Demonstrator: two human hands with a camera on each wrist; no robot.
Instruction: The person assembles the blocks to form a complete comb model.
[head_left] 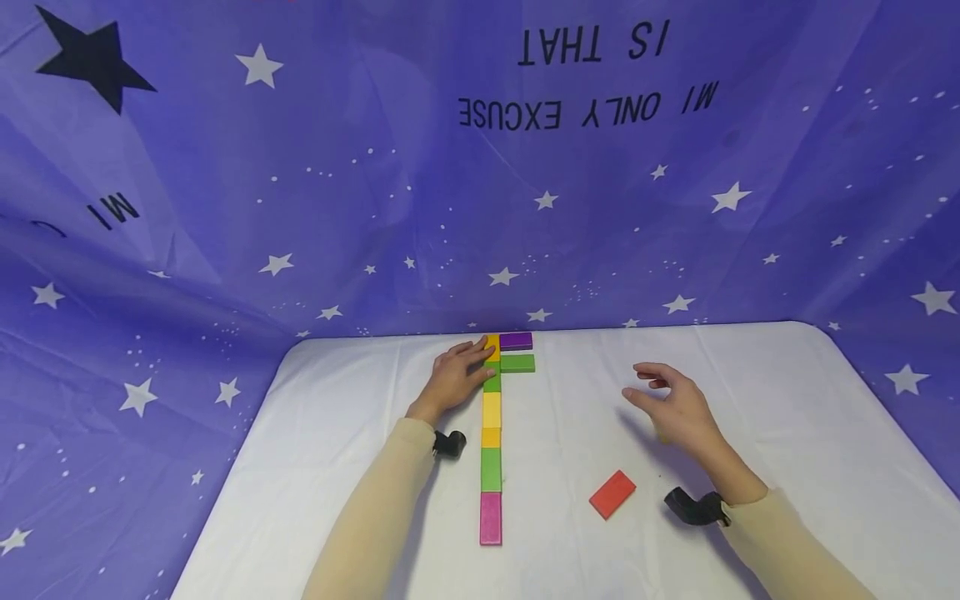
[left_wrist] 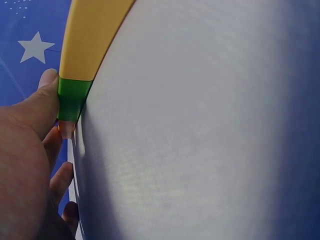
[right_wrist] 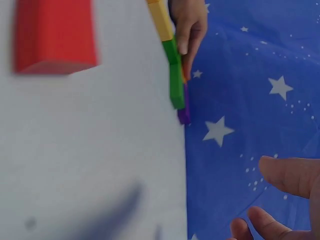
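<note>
Head view: left hand [head_left: 452, 379], fingers straight, rested against the far end of the block row [head_left: 491, 450] on the table [head_left: 750, 400]. Right hand [head_left: 671, 408] hovered open, holding nothing; red block [head_left: 612, 494] lay behind it. Step judged: aligning the row; next calls for fetching the red block.

Left wrist view: fingertips [left_wrist: 47, 82] met a green block [left_wrist: 72, 97]; contact apparently light.

Right wrist view: fingers cropped, blurred.

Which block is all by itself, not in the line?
The red block. It lies alone on the white table, near the right hand. All the other blocks touch each other in the line.
</note>
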